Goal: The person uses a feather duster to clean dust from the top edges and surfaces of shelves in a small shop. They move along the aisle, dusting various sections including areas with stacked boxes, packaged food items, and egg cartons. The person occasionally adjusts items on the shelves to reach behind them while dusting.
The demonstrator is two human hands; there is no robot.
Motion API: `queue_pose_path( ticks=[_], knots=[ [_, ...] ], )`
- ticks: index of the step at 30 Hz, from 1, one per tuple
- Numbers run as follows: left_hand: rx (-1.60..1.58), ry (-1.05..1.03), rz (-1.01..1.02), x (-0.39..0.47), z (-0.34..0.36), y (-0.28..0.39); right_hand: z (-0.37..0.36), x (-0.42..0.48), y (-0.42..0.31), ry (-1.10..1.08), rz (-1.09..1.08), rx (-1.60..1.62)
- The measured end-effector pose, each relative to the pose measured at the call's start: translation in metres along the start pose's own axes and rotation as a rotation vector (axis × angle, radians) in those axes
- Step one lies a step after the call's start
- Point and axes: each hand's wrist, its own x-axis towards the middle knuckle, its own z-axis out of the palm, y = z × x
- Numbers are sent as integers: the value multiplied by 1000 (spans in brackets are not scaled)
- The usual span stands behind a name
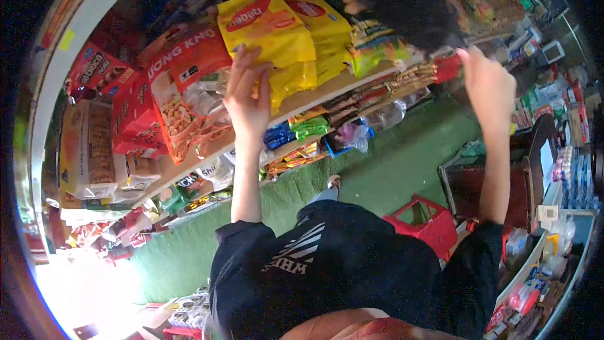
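Observation:
My left hand [248, 89] is raised against the lower left of a yellow Nabati snack pack [269, 28], its fingers spread and touching the front. A second yellow pack [325, 33] stands close on its right. Out to the right, my right hand [488, 82] pinches the end of a dark, blurred feathery or cloth-like thing [415, 9], which spreads up over the shelf goods. Below it lie small green and yellow packets [377, 52]. Left of my left hand stands a red and orange snack bag [188, 85] picturing peanuts.
Red biscuit boxes [104, 68] and a clear-fronted biscuit pack [89, 151] stand at the left. Lower shelves hold blue packets [278, 136] and green packets [309, 127]. A red plastic stool [424, 226] is on the green floor [396, 160], with stocked shelves at the right.

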Motion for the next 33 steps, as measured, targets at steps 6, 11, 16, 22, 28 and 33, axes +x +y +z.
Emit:
queue_pose_path(
  ticks=[6,11,16,22,28,33],
  knots=[
    [110,19,36,-4,10,2,4,-49,21,11,-182,422],
    [371,-111,73,-13,16,15,70,-143,70,-222,-3,718],
    [275,45,-99,-41,34,42,142,-255,95,-380,336,560],
    [269,3,-226,-96,59,76,183,-296,45,-248,600,1101],
    [262,-106,-345,-119,72,104,224,-333,19,-598,591,1556],
    [333,-77,-412,-143,46,119,264,-370,63,-702,477,1212]
  ],
)
